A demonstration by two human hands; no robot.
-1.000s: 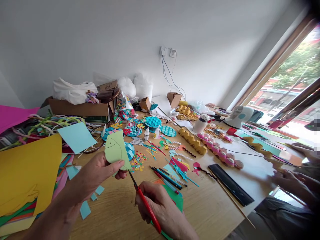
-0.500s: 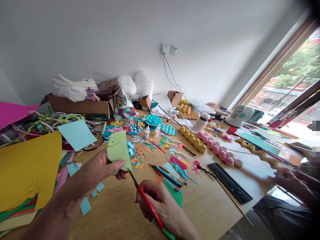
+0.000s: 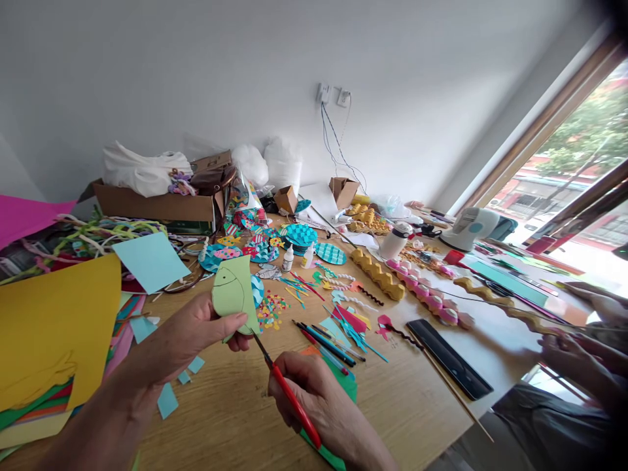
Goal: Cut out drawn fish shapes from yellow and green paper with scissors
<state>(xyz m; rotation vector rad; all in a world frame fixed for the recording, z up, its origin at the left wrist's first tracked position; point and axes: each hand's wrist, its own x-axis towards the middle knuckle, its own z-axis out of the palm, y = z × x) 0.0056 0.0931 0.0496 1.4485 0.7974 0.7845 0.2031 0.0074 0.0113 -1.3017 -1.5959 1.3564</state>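
A light green paper (image 3: 229, 291) with a fish outline drawn on it is pinched between the thumb and fingers of my left hand (image 3: 210, 330). My right hand (image 3: 309, 392) is wrapped round red-handled scissors (image 3: 294, 399). The blade tips meet the lower right edge of the green paper, just beside my left fingertips. Beneath my right hand, part of a green sheet (image 3: 343, 379) shows on the wooden table (image 3: 220, 418).
Pens (image 3: 328, 343), confetti dots (image 3: 269, 311) and two glue bottles (image 3: 288, 260) lie beyond my hands. Yellow paper (image 3: 53, 327) is at the left. A black tray (image 3: 449, 358) and another person's hands (image 3: 569, 356) holding a wavy yellow strip are at the right.
The green paper has shifted very slightly to the right. At the right, the other person's wavy yellow strip has moved a little left. My grips look the same.
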